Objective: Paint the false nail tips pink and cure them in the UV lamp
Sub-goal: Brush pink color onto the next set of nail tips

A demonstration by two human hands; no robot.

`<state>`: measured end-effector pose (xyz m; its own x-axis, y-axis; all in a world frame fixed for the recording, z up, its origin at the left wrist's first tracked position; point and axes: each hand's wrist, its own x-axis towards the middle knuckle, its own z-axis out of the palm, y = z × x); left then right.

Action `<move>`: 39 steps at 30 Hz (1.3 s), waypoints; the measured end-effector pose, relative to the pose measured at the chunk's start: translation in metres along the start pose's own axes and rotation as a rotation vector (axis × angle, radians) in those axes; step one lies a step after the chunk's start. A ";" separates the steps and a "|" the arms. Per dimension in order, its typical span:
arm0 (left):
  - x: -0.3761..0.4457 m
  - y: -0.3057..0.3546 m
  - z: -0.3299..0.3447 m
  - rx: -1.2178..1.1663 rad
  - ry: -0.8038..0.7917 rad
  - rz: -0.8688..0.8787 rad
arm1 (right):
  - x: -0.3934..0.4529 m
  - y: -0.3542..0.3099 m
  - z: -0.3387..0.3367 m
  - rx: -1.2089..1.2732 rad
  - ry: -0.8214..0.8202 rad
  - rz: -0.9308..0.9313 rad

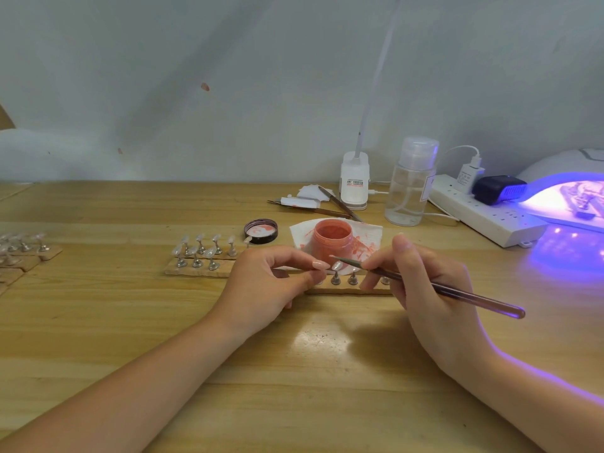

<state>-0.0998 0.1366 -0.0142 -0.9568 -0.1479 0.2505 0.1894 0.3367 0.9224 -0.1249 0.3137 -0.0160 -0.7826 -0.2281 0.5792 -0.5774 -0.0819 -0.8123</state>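
2 hands over the near strip (346, 291). My right hand (425, 289) pinches the brush (457, 291), bristles on the tip (336, 265) at the strip's left. My left hand (271, 282) has its fingers curled at that tip's stand, thumb and forefinger pressed together; what they pinch, I cannot tell. Pink jar (333, 241) sits open at 12 o'clock from the strip, lid (260, 231) at 10. Second strip (199, 271) of tips at 9. UV lamp (568, 201) glows at 2 o'clock.
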 end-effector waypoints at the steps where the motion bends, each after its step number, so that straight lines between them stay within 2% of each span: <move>1: 0.000 0.000 0.000 0.001 0.005 -0.002 | 0.000 0.000 0.000 -0.024 -0.013 -0.002; 7: -0.001 0.001 0.000 0.029 0.028 -0.015 | 0.000 0.000 0.001 -0.086 -0.075 -0.012; 12: -0.002 0.001 0.001 0.003 0.019 -0.018 | -0.004 -0.002 0.000 0.009 -0.115 -0.004; 18: -0.002 0.002 0.000 -0.001 0.019 -0.013 | -0.001 -0.002 0.000 0.011 -0.055 -0.030; 22: -0.002 0.002 0.000 0.011 0.020 -0.005 | 0.002 -0.001 0.002 -0.066 -0.087 0.009; 29: -0.001 0.002 0.001 0.009 0.023 0.003 | -0.003 -0.002 0.000 0.053 -0.084 0.022; 36: -0.002 0.001 0.001 0.023 0.027 -0.012 | 0.002 -0.002 0.002 -0.056 -0.084 0.025; 39: -0.001 0.001 0.000 0.020 0.027 -0.011 | 0.000 -0.003 0.002 -0.032 -0.105 0.022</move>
<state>-0.0983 0.1376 -0.0137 -0.9524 -0.1766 0.2484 0.1741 0.3536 0.9190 -0.1223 0.3120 -0.0135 -0.7674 -0.3303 0.5495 -0.5687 -0.0450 -0.8213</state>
